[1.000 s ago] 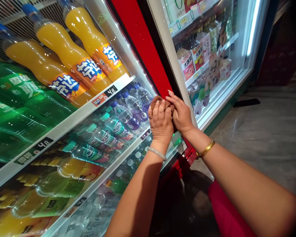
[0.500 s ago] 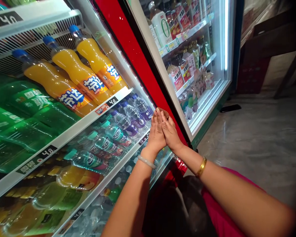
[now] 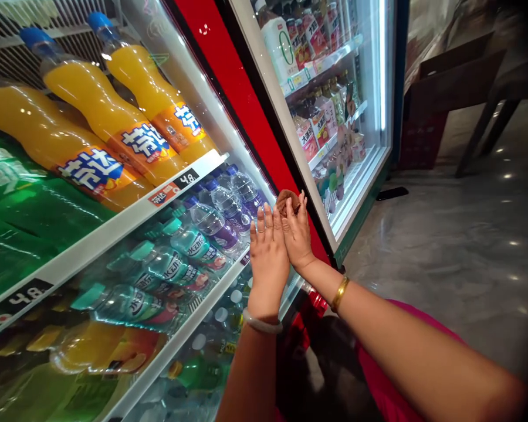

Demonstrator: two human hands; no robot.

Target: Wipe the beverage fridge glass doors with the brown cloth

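My left hand (image 3: pixel 269 261) lies flat with its fingers stretched out, over the glass door of a drinks cooler and near its edge. Beside it, touching or nearly so, my right hand (image 3: pixel 298 239) has its fingers over a crumpled brown cloth (image 3: pixel 287 201) at the cooler's red frame (image 3: pixel 246 99). Part of the cloth is hidden under the fingers. Behind the glass, small purple-labelled bottles (image 3: pixel 222 225) and teal-capped bottles (image 3: pixel 171 264) lie near my left hand.
Large orange soda bottles (image 3: pixel 101 105) and green bottles (image 3: pixel 17 193) fill the upper left shelf. A second lit cooler (image 3: pixel 286 102) with drinks stands at the right. On the grey floor (image 3: pixel 422 246) lies a flat black object (image 3: pixel 392 193). Dark boxes (image 3: pixel 440 88) are farther back.
My left hand has flattened, with its fingers more spread and apart from the right fingers. The brown cloth shows more now. The view has shifted closer to the bottles.
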